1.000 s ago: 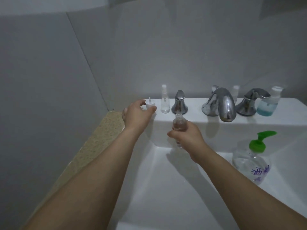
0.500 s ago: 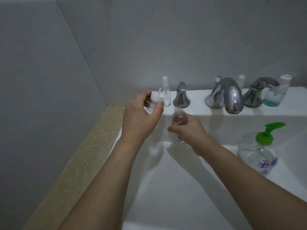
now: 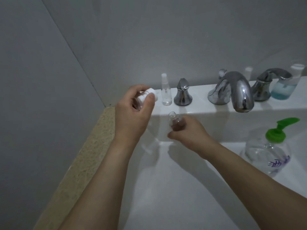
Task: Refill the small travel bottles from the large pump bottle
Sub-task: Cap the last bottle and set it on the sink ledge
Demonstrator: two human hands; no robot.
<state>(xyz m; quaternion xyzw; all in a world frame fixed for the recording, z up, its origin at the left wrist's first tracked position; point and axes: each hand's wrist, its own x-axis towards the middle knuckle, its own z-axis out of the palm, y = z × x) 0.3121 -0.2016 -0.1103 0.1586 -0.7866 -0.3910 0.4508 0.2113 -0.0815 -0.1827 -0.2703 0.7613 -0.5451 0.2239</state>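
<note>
Two hands busy: left hand (image 3: 132,113) grips white pump cap (image 3: 149,95); right hand (image 3: 191,133) grips uncapped clear travel bottle (image 3: 176,122); seat cap squarely, twist gently.

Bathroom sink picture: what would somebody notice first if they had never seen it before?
Probably the two hands in the middle: the left hand grips a small bottle with a white cap, and the right hand holds an open small bottle above the white sink. Next, the bright green pump top of the large pump bottle on the right, and the shiny faucet behind it.
</note>
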